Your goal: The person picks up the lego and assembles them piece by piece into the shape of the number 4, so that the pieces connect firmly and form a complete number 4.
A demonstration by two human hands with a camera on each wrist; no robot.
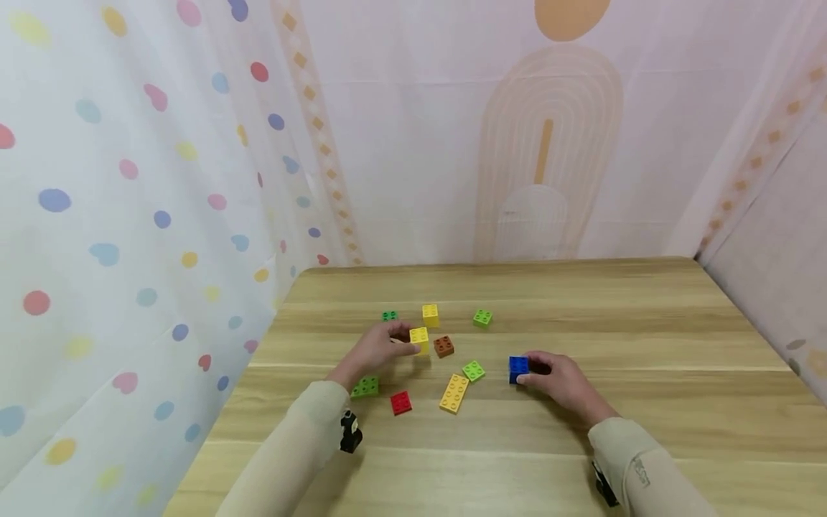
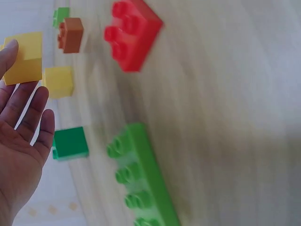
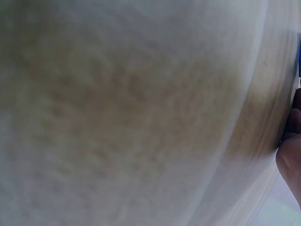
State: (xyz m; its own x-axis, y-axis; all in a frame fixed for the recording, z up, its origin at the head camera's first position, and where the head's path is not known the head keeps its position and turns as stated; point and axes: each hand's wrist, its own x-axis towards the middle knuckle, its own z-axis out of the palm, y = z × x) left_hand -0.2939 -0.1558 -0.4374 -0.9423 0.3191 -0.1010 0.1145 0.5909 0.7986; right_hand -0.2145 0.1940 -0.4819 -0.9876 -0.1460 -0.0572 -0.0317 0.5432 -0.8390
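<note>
We are watching the left hand (image 1: 386, 346) pinching a smooth, boxy yellow block (image 1: 419, 340) nearer the left edge of the streaky, wood-grained desk (image 1: 646, 316), while the right hand (image 1: 561, 382) is gripping a studded blue block (image 1: 518, 368) midway across. Between them, a brown brick (image 1: 444, 346) and a squarish lime brick (image 1: 474, 371) are lying.

Soft light covers the table (image 1: 646, 316) to its far edge (image 1: 504, 265), a faint shadow beside the left sleeve (image 1: 291, 452). The right wrist view is dim and heavily blurred
</note>
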